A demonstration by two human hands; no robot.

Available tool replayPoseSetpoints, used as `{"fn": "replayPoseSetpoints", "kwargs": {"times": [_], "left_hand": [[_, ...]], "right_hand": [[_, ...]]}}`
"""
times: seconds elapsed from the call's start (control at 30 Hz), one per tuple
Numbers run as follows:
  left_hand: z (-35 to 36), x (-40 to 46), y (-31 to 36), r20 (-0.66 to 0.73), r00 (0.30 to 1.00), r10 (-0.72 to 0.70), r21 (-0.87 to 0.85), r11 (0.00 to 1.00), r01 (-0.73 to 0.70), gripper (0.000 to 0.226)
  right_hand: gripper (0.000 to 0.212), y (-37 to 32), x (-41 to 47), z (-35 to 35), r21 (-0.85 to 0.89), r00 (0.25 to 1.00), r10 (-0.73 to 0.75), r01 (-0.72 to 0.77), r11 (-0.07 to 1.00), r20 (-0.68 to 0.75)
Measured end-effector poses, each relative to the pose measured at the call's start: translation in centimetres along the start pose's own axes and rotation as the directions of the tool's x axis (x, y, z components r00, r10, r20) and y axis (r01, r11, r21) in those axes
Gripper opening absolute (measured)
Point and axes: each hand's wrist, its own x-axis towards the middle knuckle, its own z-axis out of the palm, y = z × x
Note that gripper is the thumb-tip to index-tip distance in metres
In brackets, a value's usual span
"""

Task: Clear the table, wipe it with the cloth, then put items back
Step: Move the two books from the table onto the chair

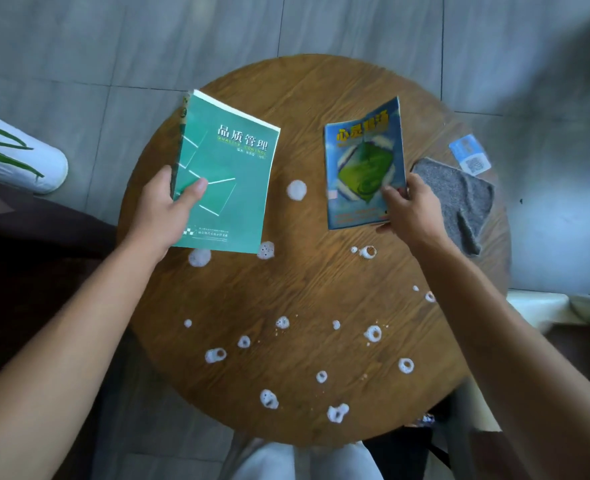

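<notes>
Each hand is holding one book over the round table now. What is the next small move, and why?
Probably carry both books off the table and set them aside. The left hand grips the green book and the right hand the blue book, while foam spots cover the wooden table. The grey cloth lies unused beside the right hand.

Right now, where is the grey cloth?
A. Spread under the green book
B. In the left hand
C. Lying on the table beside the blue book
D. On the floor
C: the grey cloth lies on the table by its right edge, next to the blue book that the right hand grips; the left hand holds the green book.
</notes>
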Motion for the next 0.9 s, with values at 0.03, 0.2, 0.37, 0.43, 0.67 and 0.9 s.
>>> {"fn": "replayPoseSetpoints", "kwargs": {"times": [0.03, 0.2, 0.37, 0.43, 0.67, 0.9], "left_hand": [[-0.1, -1.3, 0.3, -0.008, 1.000, 0.005, -0.020, 1.000, -0.006, 0.037], [0.5, -7.7, 1.5, -0.044, 0.998, 0.035, -0.162, 0.986, -0.041, 0.032], [2.8, -12.8, 2.2, -0.054, 0.997, 0.052, -0.282, 0.957, -0.065, 0.026], [3.7, -14.2, 2.4, -0.033, 0.997, 0.069, -0.312, 0.947, -0.076, 0.046], [6.9, -18.8, 2.1, 0.040, 0.993, 0.110, -0.381, 0.921, -0.086, 0.067], [9.2, -24.5, 0.6, 0.104, 0.979, 0.175, -0.442, 0.890, -0.112, 0.067]], "right_hand": [[0.017, 0.1, -1.0, -1.0, 0.063, 0.999, -0.009, 0.007, 0.998, 0.032], [0.012, 1.4, -6.3, -5.3, 0.179, 0.987, -0.136, 0.119, 0.977, 0.088], [0.035, 3.4, -11.3, -9.0, 0.172, 0.946, -0.313, 0.295, 0.940, 0.088], [0.043, 4.3, -12.6, -9.8, 0.224, 0.931, -0.356, 0.331, 0.917, 0.079], [0.044, 8.2, -18.4, -12.3, 0.335, 0.941, -0.331, 0.336, 0.880, -0.075], [0.047, 13.1, -25.9, -14.2, 0.404, 0.937, -0.284, 0.344, 0.847, -0.204]]}}
